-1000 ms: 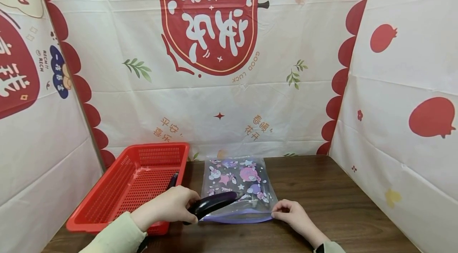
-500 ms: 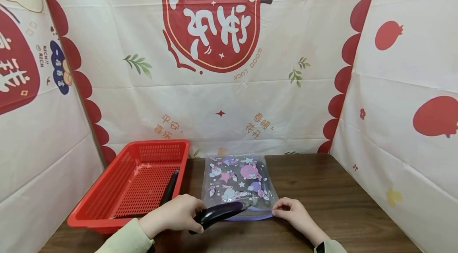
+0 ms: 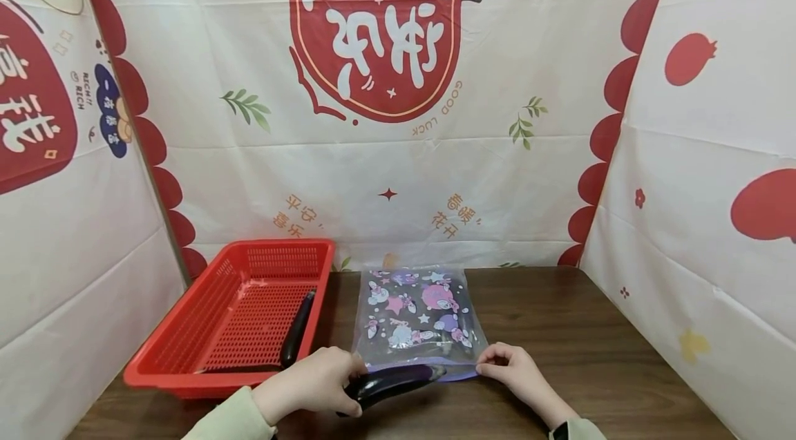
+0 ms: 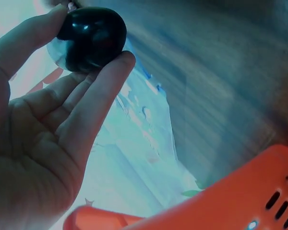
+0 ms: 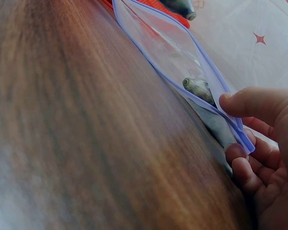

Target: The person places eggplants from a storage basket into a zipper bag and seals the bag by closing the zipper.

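Note:
My left hand (image 3: 317,381) grips a dark purple eggplant (image 3: 398,385) near one end. In the left wrist view, thumb and fingers curl round the glossy blunt end of that eggplant (image 4: 96,38). Its stem end points right, overlapping the mouth of a clear zip bag (image 3: 417,316) printed with pink and purple cartoons. My right hand (image 3: 513,374) pinches the right corner of the bag's purple zip edge. The right wrist view shows the bag's mouth (image 5: 158,72) parted, with the stem of another eggplant (image 5: 200,89) inside. The held eggplant's stem (image 5: 182,8) hangs above the far side of the mouth.
A red perforated basket (image 3: 155,378) stands on the left of the brown wooden table (image 3: 547,329). Inside it, one eggplant (image 3: 298,329) lies along the right wall and another dark one (image 3: 242,369) by the near wall. Printed white cloth (image 3: 385,170) encloses the back and sides.
My left hand has carried the eggplant right and slightly nearer, down to the bag's mouth. The right hand keeps its pinch on the bag corner. The view has shifted slightly.

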A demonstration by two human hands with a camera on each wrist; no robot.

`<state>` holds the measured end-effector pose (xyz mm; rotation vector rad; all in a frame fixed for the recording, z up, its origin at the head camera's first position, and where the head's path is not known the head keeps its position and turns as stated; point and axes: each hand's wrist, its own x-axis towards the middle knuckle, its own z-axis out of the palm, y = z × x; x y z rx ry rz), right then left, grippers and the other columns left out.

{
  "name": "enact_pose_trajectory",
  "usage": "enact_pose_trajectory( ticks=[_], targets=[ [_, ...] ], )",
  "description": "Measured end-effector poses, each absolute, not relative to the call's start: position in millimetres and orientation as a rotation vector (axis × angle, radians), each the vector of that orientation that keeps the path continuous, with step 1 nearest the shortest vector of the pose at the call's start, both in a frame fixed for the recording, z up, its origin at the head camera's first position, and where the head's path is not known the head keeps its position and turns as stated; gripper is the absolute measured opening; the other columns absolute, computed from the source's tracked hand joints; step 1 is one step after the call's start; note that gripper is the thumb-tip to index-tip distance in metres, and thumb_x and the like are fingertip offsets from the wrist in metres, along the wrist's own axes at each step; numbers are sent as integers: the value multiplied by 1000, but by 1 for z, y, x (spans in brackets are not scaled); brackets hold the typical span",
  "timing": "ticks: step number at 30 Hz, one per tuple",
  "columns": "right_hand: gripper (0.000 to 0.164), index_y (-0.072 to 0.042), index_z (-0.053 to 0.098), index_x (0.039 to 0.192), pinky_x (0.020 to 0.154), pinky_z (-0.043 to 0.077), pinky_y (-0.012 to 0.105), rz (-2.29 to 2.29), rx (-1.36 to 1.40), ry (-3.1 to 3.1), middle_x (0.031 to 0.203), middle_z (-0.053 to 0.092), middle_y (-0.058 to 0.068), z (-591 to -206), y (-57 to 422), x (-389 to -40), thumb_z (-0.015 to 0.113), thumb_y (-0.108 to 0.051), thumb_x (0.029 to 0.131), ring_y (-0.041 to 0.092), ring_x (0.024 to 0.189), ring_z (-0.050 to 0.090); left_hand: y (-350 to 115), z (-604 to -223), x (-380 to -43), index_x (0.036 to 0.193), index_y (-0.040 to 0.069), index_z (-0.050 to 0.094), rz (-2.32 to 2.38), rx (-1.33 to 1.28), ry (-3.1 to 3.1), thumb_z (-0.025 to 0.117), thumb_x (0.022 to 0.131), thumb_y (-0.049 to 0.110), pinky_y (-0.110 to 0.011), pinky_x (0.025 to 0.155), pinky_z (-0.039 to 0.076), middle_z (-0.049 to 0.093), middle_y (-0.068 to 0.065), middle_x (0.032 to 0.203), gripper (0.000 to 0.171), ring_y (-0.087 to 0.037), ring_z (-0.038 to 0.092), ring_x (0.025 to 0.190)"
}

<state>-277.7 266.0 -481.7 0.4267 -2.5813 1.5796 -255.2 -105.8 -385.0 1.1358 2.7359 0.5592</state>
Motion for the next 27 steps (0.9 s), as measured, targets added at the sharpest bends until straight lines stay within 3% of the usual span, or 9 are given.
enact_pose_trajectory(
  ticks=[9, 21, 27],
  targets=[
    [7, 3, 67, 84, 65, 44, 23, 1598, 448, -2575, 81, 62, 6, -451, 254, -258, 72, -2, 83, 7, 71, 53, -100, -395, -253, 92, 13, 71, 522, 1131, 2779, 85, 64, 29, -24, 56, 42, 56, 14, 71, 35, -1, 48, 62],
    [9, 5, 67, 84, 65, 44, 23, 1608, 481, -2553, 79, 62, 2, -454, 255, -257, 73, -2, 82, 6, 71, 53, -98, -406, -254, 83, 17, 68, 527, 1110, 2814, 85, 63, 30, -24, 49, 35, 46, 15, 61, 29, -3, 38, 54],
    [10, 6, 67, 84, 65, 45, 23, 1605, 474, -2554, 79, 62, 2, -453, 255, -257, 73, -2, 82, 6, 71, 54, -97, -410, -255, 81, 16, 68, 512, 1122, 2840, 85, 62, 30, -24, 51, 36, 48, 15, 62, 29, -3, 40, 55]
  ],
)
